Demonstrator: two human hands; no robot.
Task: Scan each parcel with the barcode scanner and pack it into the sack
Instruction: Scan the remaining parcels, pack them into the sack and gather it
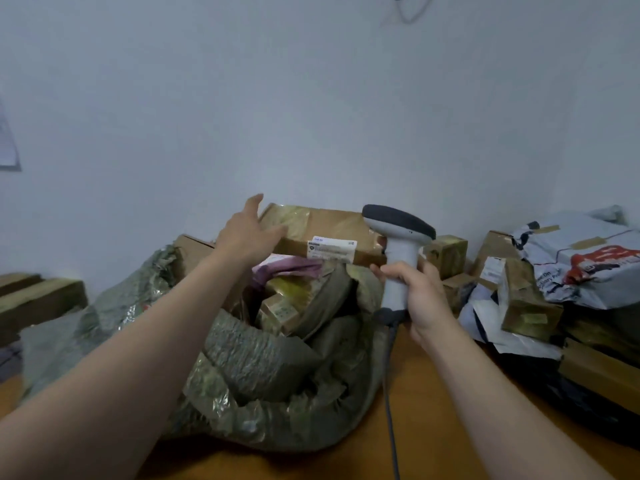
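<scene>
A green woven sack lies open on the orange table, stuffed with several taped parcels. On top of its mouth sits a flat brown cardboard parcel with a white label facing me. My left hand is at the parcel's left end with fingers straight and spread, touching its corner. My right hand grips the handle of a grey barcode scanner. The scanner stands upright just right of the parcel, and its cable hangs down to the table.
A heap of taped boxes and grey mailer bags fills the right side of the table. Wooden planks lie at the far left. A plain wall stands close behind.
</scene>
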